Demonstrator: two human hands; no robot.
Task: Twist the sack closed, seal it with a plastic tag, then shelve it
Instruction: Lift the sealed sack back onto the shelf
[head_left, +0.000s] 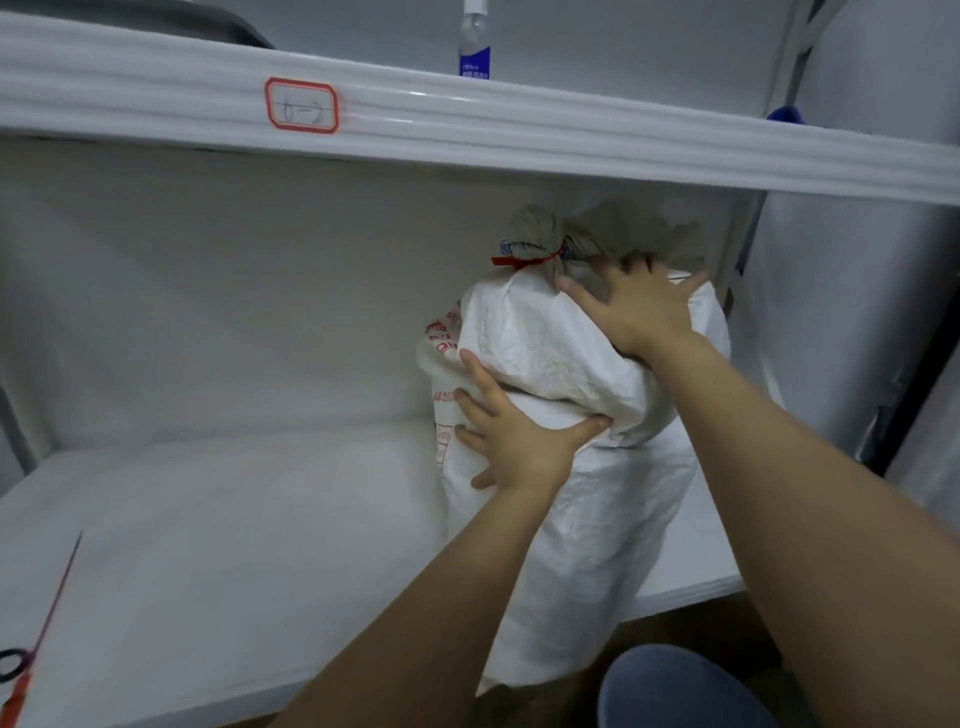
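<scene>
A white woven sack (582, 499) with red print stands upright at the right end of the white lower shelf (218, 545), its base hanging over the front edge. Its twisted grey neck (535, 228) is bound by a red plastic tag (524, 260). My left hand (514, 436) presses flat on the sack's left side at mid height, fingers spread. My right hand (639, 306) lies spread over the sack's top, just right of the tied neck. Neither hand is closed around the cloth.
The upper shelf rail (519, 130) with a red-bordered label (301, 105) runs just above the sack's neck. A bottle (474, 47) stands on that upper shelf. A loose red plastic tag (36, 644) lies at the lower shelf's front left. A metal upright (737, 270) is close on the right.
</scene>
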